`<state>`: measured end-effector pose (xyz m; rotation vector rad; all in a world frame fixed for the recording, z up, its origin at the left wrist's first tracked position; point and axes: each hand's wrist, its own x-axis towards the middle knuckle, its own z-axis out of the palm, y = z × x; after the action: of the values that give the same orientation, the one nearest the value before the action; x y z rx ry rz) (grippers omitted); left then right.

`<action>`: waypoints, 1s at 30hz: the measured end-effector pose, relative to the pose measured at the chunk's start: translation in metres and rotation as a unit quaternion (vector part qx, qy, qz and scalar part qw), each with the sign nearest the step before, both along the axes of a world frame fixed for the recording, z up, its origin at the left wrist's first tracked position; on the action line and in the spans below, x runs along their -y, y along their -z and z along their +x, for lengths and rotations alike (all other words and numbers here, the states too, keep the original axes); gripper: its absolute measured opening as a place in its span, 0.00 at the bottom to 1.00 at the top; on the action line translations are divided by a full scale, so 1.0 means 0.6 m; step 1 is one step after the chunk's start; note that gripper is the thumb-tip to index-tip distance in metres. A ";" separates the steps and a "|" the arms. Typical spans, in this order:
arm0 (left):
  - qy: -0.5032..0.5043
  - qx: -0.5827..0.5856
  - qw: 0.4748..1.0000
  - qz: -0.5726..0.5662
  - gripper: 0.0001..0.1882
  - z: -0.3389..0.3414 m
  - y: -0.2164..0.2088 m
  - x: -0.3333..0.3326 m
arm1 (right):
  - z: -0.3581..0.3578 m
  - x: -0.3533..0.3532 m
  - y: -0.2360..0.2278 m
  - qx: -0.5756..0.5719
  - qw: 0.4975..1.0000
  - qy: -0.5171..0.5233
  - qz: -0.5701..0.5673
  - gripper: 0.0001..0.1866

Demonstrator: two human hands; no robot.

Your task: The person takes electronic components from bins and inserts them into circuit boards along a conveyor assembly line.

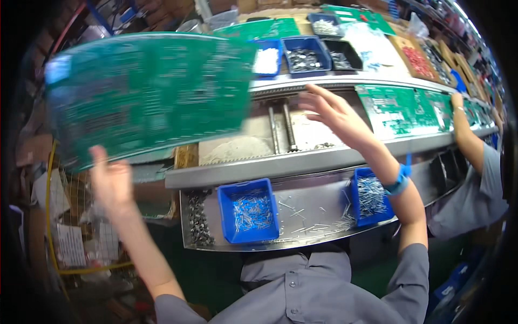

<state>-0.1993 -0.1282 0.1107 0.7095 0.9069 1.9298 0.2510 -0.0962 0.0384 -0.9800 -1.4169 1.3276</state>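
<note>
Shiny metal tray (302, 195) takes up the near side of the line I watch, holding a left blue plastic bin (251, 235) and a right blue plastic bin (372, 220), both full of thin-leaded parts. Past it runs a silver metal rail (302, 162). My left hand (112, 183) is blurred, but its thumb and fingers seem clamped near the lower left corner of a large green printed circuit board (156, 92), tilted in the air at the left. My right hand (329, 113), fingers loosely apart and gripping nothing, is over the bare gap between the rails. As I judge it, the board is clear of the rails and not yet laid flat; whether it is arriving or leaving, I cannot tell (blur also hides which parts are fitted). Farther right, another green circuit board (402, 113) already lies on the rails, a co-worker's hand (457, 101) beyond it.
</note>
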 end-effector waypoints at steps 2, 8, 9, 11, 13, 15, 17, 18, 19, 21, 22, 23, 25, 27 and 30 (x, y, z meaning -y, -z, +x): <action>0.230 0.151 0.961 -0.029 0.13 0.052 0.078 -0.030 | -0.029 -0.022 0.001 -0.142 0.986 -0.024 -0.081 0.26; 0.209 0.214 0.948 -0.110 0.12 0.196 0.157 -0.048 | 0.056 -0.045 0.078 -0.175 0.964 0.130 -0.154 0.16; 0.252 0.209 0.937 -0.123 0.12 0.167 0.181 -0.054 | 0.068 -0.045 0.080 -0.126 0.963 0.160 -0.176 0.15; 0.221 0.154 0.943 -0.193 0.15 0.148 0.213 -0.054 | 0.084 -0.045 0.086 -0.082 0.963 0.175 -0.185 0.15; 0.284 0.001 0.943 -0.176 0.17 0.140 0.230 -0.053 | 0.097 -0.053 0.091 -0.055 0.960 0.182 -0.208 0.15; 0.315 -0.042 0.933 -0.169 0.18 0.135 0.230 -0.064 | 0.106 -0.057 0.097 -0.025 0.955 0.182 -0.232 0.14; 0.342 -0.085 0.922 -0.161 0.18 0.133 0.234 -0.076 | 0.107 -0.063 0.102 -0.005 0.946 0.203 -0.254 0.11; 0.355 -0.127 0.913 -0.158 0.18 0.133 0.238 -0.084 | 0.104 -0.066 0.103 -0.018 0.939 0.218 -0.266 0.10; 0.367 -0.169 0.901 -0.155 0.19 0.134 0.240 -0.090 | 0.108 -0.070 0.105 -0.016 0.939 0.217 -0.266 0.10; 0.384 -0.185 0.890 -0.159 0.19 0.138 0.234 -0.099 | 0.120 -0.077 0.114 -0.006 0.940 0.181 -0.288 0.12; 0.399 -0.203 0.879 -0.163 0.19 0.140 0.231 -0.103 | 0.125 -0.080 0.119 -0.005 0.940 0.182 -0.289 0.12; 0.398 -0.203 0.879 -0.164 0.19 0.140 0.232 -0.105 | 0.125 -0.083 0.121 -0.007 0.940 0.178 -0.292 0.12; 0.403 -0.228 0.870 -0.167 0.18 0.139 0.233 -0.110 | 0.126 -0.084 0.124 -0.008 0.939 0.173 -0.296 0.12; 0.404 -0.274 0.846 -0.212 0.14 0.136 0.222 -0.116 | 0.125 -0.082 0.125 -0.015 0.938 0.178 -0.298 0.11; 0.381 -0.353 0.809 -0.276 0.10 0.129 0.225 -0.129 | 0.122 -0.078 0.128 -0.021 0.944 0.184 -0.272 0.14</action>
<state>-0.1216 -0.0508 -0.0241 1.2130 1.2836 0.6060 0.3244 -0.0495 -0.0382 -1.4828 -0.7810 1.4653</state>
